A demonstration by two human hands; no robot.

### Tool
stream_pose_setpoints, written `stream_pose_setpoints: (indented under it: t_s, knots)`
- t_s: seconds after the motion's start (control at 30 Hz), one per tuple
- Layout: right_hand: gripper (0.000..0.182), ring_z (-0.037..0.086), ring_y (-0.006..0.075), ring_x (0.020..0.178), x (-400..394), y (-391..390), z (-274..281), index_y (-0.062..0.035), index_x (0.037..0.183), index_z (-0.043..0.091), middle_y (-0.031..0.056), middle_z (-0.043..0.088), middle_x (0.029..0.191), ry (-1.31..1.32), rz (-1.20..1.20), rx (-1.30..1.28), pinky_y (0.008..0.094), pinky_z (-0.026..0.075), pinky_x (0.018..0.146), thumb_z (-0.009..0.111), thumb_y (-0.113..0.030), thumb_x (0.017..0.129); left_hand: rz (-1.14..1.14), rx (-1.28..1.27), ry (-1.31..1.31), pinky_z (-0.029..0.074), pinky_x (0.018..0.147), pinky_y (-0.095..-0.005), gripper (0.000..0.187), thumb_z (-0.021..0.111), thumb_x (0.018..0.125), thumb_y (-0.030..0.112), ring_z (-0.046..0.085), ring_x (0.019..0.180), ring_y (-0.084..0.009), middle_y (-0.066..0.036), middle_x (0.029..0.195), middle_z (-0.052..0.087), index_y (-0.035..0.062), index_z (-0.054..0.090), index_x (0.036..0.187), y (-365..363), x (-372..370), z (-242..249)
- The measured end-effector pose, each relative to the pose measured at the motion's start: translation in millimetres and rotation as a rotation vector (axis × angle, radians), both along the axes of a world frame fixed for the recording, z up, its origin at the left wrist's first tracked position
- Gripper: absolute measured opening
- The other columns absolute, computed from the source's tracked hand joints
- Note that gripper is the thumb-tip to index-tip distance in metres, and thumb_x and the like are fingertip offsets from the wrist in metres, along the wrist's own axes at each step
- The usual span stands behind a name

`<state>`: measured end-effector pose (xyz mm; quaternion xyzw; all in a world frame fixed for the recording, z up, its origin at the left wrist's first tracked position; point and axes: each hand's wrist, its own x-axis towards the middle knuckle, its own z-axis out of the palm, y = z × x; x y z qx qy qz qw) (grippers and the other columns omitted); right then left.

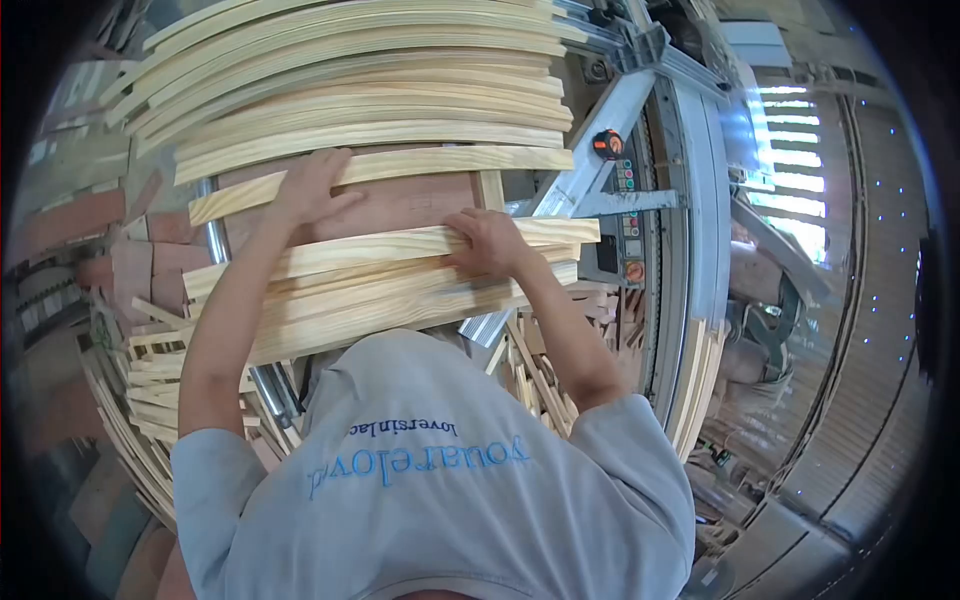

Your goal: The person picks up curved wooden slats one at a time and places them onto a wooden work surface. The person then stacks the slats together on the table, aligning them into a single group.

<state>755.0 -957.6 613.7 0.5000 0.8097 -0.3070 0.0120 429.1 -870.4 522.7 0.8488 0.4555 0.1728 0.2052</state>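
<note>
My left hand [316,188] lies across a single pale wooden strip [425,162], with its fingers over the strip and its thumb spread to the right. Fingers of my right hand [488,240] are curled over the upper edge of another strip [370,250], gripping it toward its right part. That strip lies against a close group of wooden strips [400,290] near my body. Between the two hands a flat reddish-brown board [400,205] shows, with a short pale crosspiece [490,190] at its right.
Several rows of strips [350,70] lie beyond my hands. At the right are a metal frame [695,200], a control panel [630,225] with buttons and an orange-black tape measure [607,145]. Loose offcuts [160,385] lie low at the left. A metal bar [270,390] runs beside me.
</note>
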Motion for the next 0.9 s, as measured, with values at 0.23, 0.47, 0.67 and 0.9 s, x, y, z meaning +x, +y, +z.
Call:
stream_pose_setpoints:
  t_s: [0.23, 0.47, 0.67, 0.9]
  knots:
    - [0.053, 0.064, 0.0361, 0.094, 7.5, -7.5, -6.9, -0.0097, 0.113, 0.063, 0.0137, 0.066, 0.1, 0.063, 0.006, 0.056, 0.045, 0.052, 0.082, 0.08, -0.037, 0.072, -0.069, -0.198, 0.162, 0.05, 0.092, -0.0469, 0.056, 0.074, 0.079, 0.042, 0.063, 0.105, -0.0377, -0.017, 0.117, 0.064, 0.0081, 0.06, 0.122, 22.6, 80.1, 21.8]
    - [0.048, 0.065, 0.0367, 0.087, 11.4, -8.3, -12.4, -0.0065, 0.107, 0.065, 0.0148, 0.066, 0.095, 0.184, 0.026, 0.181, 0.044, 0.052, 0.075, 0.083, -0.026, 0.068, 0.384, 0.162, -0.511, 0.052, 0.074, -0.0396, 0.045, 0.066, 0.091, 0.044, 0.068, 0.088, -0.0298, -0.019, 0.103, 0.067, 0.0042, 0.061, 0.112, 56.1, 32.3, 197.0]
    - [0.054, 0.063, 0.0341, 0.08, 14.8, -3.9, 16.9, -0.0047, 0.109, 0.066, 0.0122, 0.065, 0.09, 0.185, 0.099, 0.194, 0.0425, 0.051, 0.069, 0.086, -0.027, 0.064, 0.623, -0.047, -0.913, 0.053, 0.064, -0.0318, 0.04, 0.067, 0.095, 0.036, 0.067, 0.08, -0.0185, -0.012, 0.099, 0.069, 0.0003, 0.062, 0.11, 50.4, -34.9, 203.1]
    - [0.056, 0.061, 0.033, 0.074, 14.7, -3.5, 25.7, -0.0052, 0.108, 0.066, 0.0116, 0.061, 0.081, 0.115, 0.098, 0.163, 0.0422, 0.048, 0.064, 0.086, -0.026, 0.06, 0.903, -0.771, -1.617, 0.061, 0.071, -0.0355, 0.041, 0.076, 0.089, 0.021, 0.068, 0.083, -0.0215, -0.011, 0.101, 0.066, -0.0066, 0.059, 0.113, -31.2, 21.8, 51.3]
